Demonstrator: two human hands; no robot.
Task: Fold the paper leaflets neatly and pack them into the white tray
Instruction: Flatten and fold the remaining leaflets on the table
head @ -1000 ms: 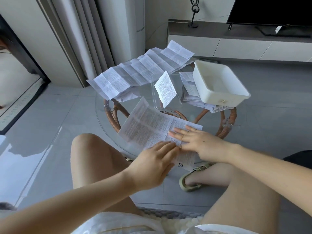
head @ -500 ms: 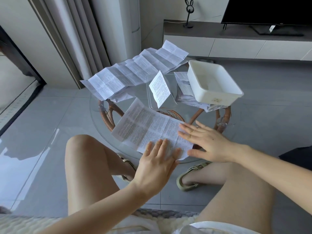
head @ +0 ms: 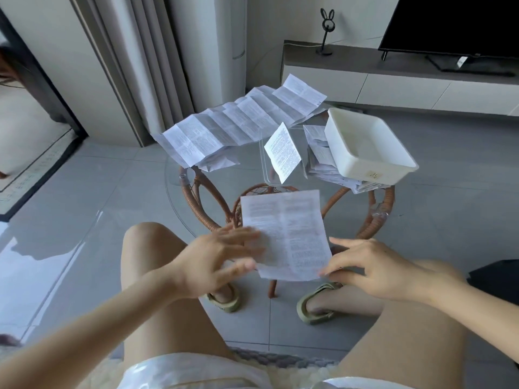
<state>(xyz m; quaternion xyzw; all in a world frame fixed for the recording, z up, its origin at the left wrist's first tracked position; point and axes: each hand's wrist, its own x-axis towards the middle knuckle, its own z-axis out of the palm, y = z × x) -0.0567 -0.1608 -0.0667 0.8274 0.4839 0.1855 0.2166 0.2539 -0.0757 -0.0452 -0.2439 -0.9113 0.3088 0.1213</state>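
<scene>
Glass-topped rattan desk (head: 205, 209) on grey floor tiles: at its near edge is a printed leaflet (head: 283, 231). The left hand (head: 219, 259), fingers spread straight, touches its left edge. The right hand (head: 376, 268) has fingertips at its lower right corner; I cannot tell whether they pinch it. Beyond are a small leaflet (head: 282, 153), a long creased sheet (head: 238, 122), and the white tray (head: 365, 169) on loose papers (head: 320, 153).

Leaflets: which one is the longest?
The zigzag-creased leaflet at the far left. It spans many panels; the nearest sheet, the small upright one and the pile under the white tray are shorter.
</scene>
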